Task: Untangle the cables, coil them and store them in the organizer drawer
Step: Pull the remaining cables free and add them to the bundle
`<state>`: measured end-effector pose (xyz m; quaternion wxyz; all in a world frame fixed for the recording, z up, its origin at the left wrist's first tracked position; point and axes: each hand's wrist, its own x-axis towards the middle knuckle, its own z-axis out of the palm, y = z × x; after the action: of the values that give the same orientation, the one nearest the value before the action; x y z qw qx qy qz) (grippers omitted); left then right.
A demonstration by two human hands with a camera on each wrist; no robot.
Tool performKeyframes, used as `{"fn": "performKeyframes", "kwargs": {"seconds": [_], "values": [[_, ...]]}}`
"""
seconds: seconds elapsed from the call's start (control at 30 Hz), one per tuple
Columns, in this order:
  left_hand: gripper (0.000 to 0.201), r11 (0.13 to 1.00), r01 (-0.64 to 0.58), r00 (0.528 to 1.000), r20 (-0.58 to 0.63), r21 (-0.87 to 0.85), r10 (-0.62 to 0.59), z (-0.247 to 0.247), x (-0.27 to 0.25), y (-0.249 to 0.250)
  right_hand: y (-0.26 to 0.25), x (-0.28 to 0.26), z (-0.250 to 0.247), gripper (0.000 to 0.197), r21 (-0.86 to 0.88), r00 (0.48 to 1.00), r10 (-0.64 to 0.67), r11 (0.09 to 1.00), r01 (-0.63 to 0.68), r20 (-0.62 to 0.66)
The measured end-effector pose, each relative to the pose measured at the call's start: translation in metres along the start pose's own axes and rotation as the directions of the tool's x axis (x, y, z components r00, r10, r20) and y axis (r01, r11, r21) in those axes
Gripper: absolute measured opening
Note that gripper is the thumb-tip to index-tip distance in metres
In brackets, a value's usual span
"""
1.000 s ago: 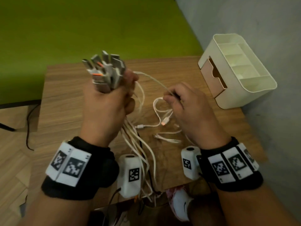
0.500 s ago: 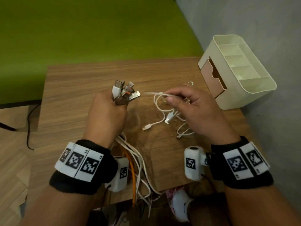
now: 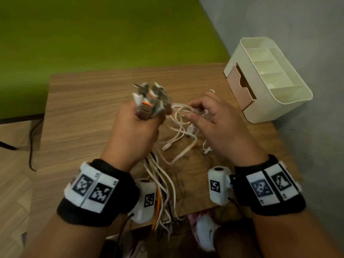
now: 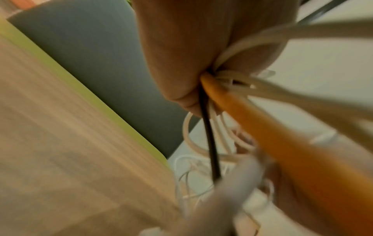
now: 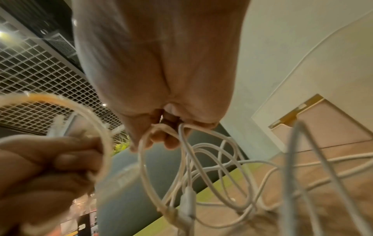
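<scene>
Left hand (image 3: 137, 127) is clamping its grip on the bundled USB plug ends (image 3: 150, 101) above mid-tabletop (image 3: 83, 112) while right hand (image 3: 210, 123) is pinching white cable loops (image 3: 183, 127); untangling ongoing, coiling pending, organizer drawer (image 3: 240, 88) at far-right corner unfilled.

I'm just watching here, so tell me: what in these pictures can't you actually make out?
- How many cables the left hand grips: its fist covers them in the head view, and blur smears them in the left wrist view.
- Where the cables end: they drop past the table edge.
- What the drawer of the organizer holds: its front hides the inside.
- Which plugs are which: blurred in the head view.
- The right hand fingertips' exact grip: its palm blocks them in the right wrist view.
</scene>
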<state>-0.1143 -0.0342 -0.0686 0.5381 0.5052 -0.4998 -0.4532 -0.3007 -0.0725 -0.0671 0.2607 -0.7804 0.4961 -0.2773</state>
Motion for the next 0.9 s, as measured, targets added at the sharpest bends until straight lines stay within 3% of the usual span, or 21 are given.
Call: {"fn": "performKeyframes", "kwargs": {"seconds": [0.07,0.17,0.23,0.4,0.53,0.67,0.73,0.77,0.83,0.9], "values": [[0.013,0.989,0.05,0.997,-0.057,-0.14,-0.058,-0.009,0.002,0.001,0.018,0.0,-0.001,0.017,-0.131,0.992,0.122,0.983,-0.127,-0.041],[0.013,0.994,0.068,0.997,-0.035,-0.09,-0.071,-0.013,0.001,0.0,0.032,-0.002,0.0,0.023,-0.261,0.978,0.169,0.945,-0.196,-0.125],[0.014,0.994,0.085,0.996,-0.035,-0.062,-0.088,-0.012,0.001,-0.002,0.029,-0.002,0.0,0.026,-0.277,0.979,0.173,0.94,-0.197,-0.109],[0.016,0.994,0.107,0.992,-0.058,-0.023,-0.109,-0.014,0.002,-0.007,0.011,-0.003,-0.014,0.059,-0.215,0.966,0.238,0.953,-0.212,0.101],[0.016,0.994,0.109,0.992,-0.063,-0.007,-0.109,-0.014,0.003,-0.007,-0.009,-0.008,-0.025,0.072,-0.026,0.955,0.167,0.986,-0.165,0.246],[0.016,0.993,0.1,0.992,-0.066,-0.065,-0.104,-0.012,0.002,-0.005,-0.021,-0.012,-0.018,0.064,0.336,0.961,0.06,0.93,-0.152,0.268],[0.017,0.985,0.085,0.991,-0.087,-0.148,-0.099,-0.011,0.001,-0.002,-0.023,-0.013,-0.012,0.056,0.43,0.943,0.055,0.88,-0.202,0.329],[0.018,0.974,0.078,0.989,-0.109,-0.212,-0.103,-0.012,0.001,-0.001,-0.022,-0.013,-0.009,0.052,0.413,0.925,0.071,0.88,-0.234,0.373],[0.018,0.943,0.061,0.981,-0.152,-0.328,-0.117,-0.019,0.003,0.003,-0.016,-0.013,-0.007,0.039,0.216,0.875,0.135,0.941,-0.26,0.465],[0.019,0.932,0.051,0.975,-0.184,-0.358,-0.124,-0.025,0.004,0.004,-0.008,-0.012,-0.006,0.029,0.018,0.878,0.198,0.973,-0.229,0.436]]}}
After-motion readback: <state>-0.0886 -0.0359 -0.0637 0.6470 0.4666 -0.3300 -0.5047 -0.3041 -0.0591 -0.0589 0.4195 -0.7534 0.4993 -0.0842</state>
